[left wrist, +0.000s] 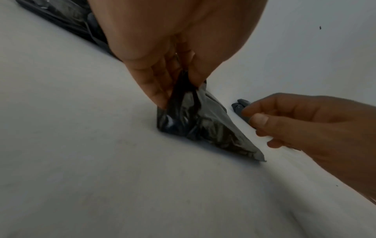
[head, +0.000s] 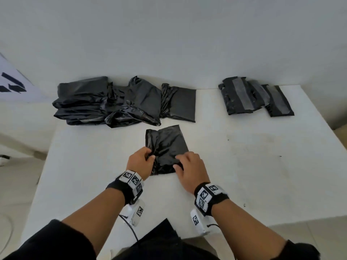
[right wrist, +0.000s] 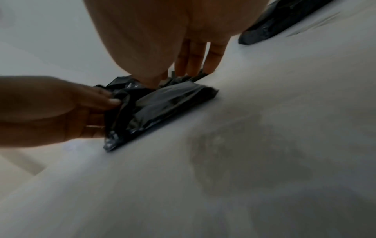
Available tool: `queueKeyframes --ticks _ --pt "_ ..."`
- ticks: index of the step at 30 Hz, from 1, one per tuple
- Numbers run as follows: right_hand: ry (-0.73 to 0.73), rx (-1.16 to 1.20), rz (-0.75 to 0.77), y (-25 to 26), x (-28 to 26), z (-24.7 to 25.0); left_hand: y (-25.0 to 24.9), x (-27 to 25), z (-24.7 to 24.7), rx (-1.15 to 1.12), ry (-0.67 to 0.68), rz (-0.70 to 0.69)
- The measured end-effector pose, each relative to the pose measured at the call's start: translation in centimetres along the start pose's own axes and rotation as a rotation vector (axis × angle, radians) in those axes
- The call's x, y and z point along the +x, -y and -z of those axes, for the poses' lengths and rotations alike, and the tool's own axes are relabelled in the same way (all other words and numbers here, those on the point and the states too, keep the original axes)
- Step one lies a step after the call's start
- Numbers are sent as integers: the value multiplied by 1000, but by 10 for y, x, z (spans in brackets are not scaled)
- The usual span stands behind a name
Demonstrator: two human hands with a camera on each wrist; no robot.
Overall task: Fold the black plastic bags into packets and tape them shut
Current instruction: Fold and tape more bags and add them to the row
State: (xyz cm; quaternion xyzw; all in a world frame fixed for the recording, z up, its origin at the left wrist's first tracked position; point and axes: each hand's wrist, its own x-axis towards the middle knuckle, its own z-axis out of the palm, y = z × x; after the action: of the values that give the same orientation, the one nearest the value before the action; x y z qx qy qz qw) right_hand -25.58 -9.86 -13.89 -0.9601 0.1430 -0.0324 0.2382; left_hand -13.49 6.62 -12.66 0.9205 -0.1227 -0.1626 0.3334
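Note:
A partly folded black plastic bag (head: pixel 167 145) lies at the middle of the white table (head: pixel 262 166). My left hand (head: pixel 150 156) pinches its crumpled left edge between thumb and fingers and lifts that fold a little (left wrist: pixel 183 90). My right hand (head: pixel 180 160) rests on the bag's near right part, its straight fingertips (right wrist: pixel 193 70) pressing down on the plastic (right wrist: pixel 167 103). The bag's near edge is hidden between my hands.
A loose pile of black bags (head: pixel 105 102) sits at the back left, with a flat folded bag (head: pixel 180 104) beside it. Several taped packets (head: pixel 253 98) lie at the back right. The table ends at left, right and near me.

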Motion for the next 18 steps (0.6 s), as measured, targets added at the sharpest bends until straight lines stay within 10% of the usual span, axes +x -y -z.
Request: queueKeyframes --ticks 18 --pt "302 -201 -157 23 6 -14 47 -39 47 -15 553 -11"
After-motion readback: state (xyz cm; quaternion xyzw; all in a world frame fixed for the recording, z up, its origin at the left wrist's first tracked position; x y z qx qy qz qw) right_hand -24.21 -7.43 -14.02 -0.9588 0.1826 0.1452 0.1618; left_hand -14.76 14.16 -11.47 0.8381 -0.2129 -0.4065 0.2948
